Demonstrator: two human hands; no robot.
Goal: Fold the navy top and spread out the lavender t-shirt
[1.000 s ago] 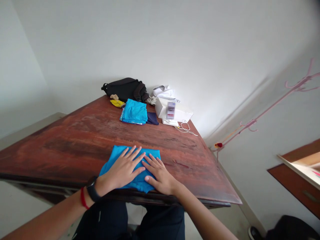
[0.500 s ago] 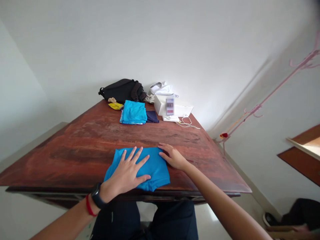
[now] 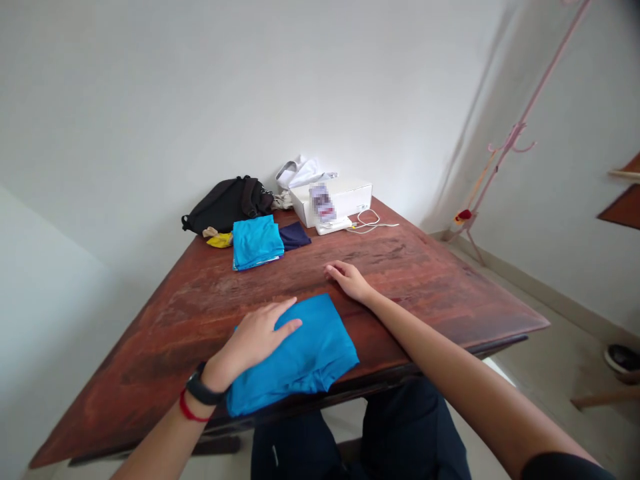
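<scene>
Over the left part of the folded blue cloth (image 3: 313, 347), the left hand (image 3: 256, 337) lies palm down, its fingers released and pointing toward the cloth's far edge, with the thumb spread across the fabric. Beyond the cloth's far right corner, and apart from it, the right hand (image 3: 349, 280) sits low over the surface (image 3: 425, 293); its fingers are loosely curled, though how tightly they close cannot be told. The right forearm (image 3: 435, 353) slants past the cloth's right side. The cloth's near side lies along the surface's front edge; a broad band of wood separates its far edge from a stack of folded cloths (image 3: 257, 241), and more wood stretches from its right side to the surface's right corner. The cloth is smooth, roughly four-sided, rumpled along its near right edge; the wood is reddish-brown, streaked and worn.
</scene>
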